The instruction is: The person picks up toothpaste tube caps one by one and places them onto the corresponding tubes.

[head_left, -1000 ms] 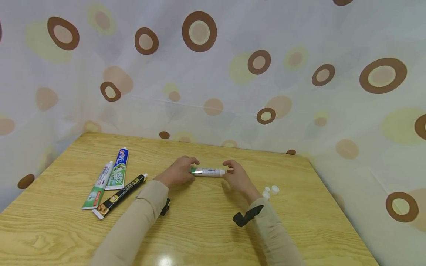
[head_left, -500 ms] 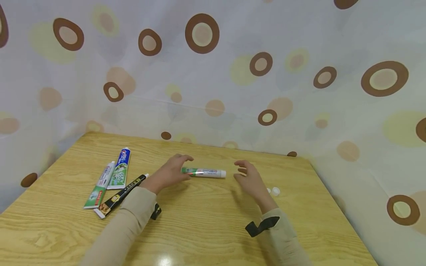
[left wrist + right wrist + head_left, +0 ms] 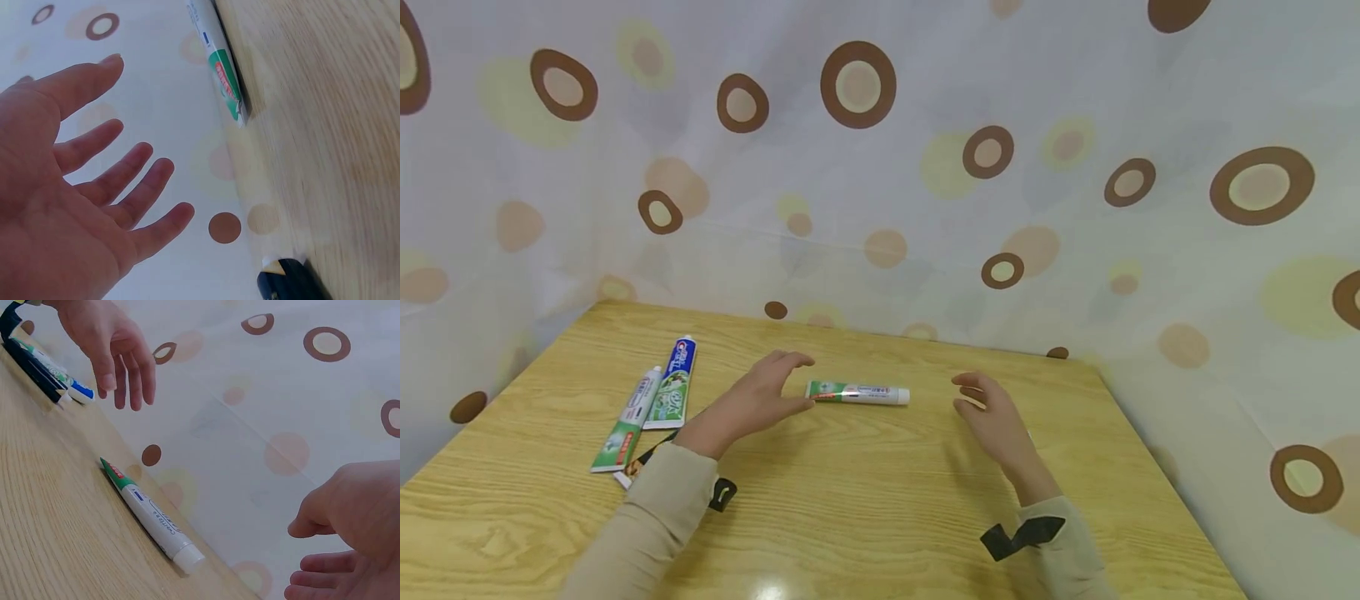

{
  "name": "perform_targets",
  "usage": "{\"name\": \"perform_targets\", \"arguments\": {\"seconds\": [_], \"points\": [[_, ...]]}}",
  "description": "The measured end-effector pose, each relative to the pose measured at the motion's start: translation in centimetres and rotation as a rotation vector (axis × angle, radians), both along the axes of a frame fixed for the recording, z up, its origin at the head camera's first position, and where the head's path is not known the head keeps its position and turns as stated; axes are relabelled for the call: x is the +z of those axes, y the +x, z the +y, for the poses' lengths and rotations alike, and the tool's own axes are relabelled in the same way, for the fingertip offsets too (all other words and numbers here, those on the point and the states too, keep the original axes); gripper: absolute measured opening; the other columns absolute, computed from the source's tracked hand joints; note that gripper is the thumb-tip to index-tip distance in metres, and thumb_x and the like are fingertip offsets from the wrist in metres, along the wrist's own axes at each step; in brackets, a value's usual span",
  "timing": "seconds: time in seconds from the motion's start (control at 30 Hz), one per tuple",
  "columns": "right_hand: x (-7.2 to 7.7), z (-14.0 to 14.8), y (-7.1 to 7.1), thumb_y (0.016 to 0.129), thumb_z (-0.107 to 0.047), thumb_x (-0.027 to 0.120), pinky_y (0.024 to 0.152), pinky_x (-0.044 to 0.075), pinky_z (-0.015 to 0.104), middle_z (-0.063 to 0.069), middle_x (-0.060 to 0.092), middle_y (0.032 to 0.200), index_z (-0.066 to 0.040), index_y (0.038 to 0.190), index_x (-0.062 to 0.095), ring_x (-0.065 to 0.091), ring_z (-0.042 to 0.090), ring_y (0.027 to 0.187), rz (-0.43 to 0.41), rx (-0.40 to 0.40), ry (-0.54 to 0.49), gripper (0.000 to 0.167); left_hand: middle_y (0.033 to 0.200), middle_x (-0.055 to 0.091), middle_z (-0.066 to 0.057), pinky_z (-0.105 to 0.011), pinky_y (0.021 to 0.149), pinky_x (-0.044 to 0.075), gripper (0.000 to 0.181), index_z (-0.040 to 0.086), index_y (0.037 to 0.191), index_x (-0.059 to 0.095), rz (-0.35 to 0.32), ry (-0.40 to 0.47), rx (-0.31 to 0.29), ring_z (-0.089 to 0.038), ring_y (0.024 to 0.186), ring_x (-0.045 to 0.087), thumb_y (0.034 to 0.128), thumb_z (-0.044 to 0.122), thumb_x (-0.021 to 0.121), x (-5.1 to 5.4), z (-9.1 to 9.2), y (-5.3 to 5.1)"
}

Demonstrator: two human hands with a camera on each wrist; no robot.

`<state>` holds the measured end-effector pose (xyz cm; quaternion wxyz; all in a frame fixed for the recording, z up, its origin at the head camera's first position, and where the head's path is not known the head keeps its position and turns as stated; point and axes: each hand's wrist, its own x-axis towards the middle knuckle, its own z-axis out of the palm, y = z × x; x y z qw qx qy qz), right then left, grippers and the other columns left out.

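A white and green toothpaste tube lies flat on the wooden table between the two hands, its white-capped end toward the right. My left hand hovers just left of the tube's green end, fingers spread and holding nothing. In the left wrist view, a gap separates these fingers from the tube. To the right of the capped end, my right hand hangs in the air with loosely bent fingers and nothing in its grasp. The right wrist view shows the tube lying apart from both hands.
At the table's left lie a blue and green toothpaste tube, another white and green one and a black one, partly hidden by my left arm. A patterned curtain rises behind the table.
Both hands have drawn away from the toothpaste tube, the left hand leftward and the right hand rightward. The tube stays on the table. Small white caps at right are now mostly hidden behind the right hand.
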<state>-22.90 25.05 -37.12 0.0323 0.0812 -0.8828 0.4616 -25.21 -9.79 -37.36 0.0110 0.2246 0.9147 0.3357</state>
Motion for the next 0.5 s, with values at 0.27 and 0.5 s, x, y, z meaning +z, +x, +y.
{"name": "perform_targets", "arguments": {"seconds": [0.27, 0.5], "points": [[-0.4, 2.5, 1.0, 0.103, -0.012, 0.051, 0.108, 0.042, 0.053, 0.018, 0.053, 0.142, -0.003, 0.132, 0.055, 0.046, 0.037, 0.136, 0.032, -0.063, 0.015, 0.031, 0.140, 0.049, -0.022, -0.055, 0.100, 0.046, 0.057, 0.006, 0.143, 0.047, 0.009, -0.013, 0.043, -0.041, 0.126, 0.051, 0.0943, 0.025, 0.069, -0.2, -2.6, 1.7], [-0.5, 4.8, 1.8, 0.104, -0.011, 0.048, 0.105, 0.044, 0.051, 0.020, 0.056, 0.138, -0.001, 0.131, 0.057, 0.052, 0.035, 0.129, 0.053, -0.133, 0.068, 0.030, 0.138, 0.050, -0.024, -0.056, 0.097, 0.048, 0.054, 0.004, 0.141, 0.049, 0.039, -0.062, 0.098, -0.041, 0.122, 0.054, 0.0942, 0.022, 0.069, -0.1, -4.8, 3.0]]}}
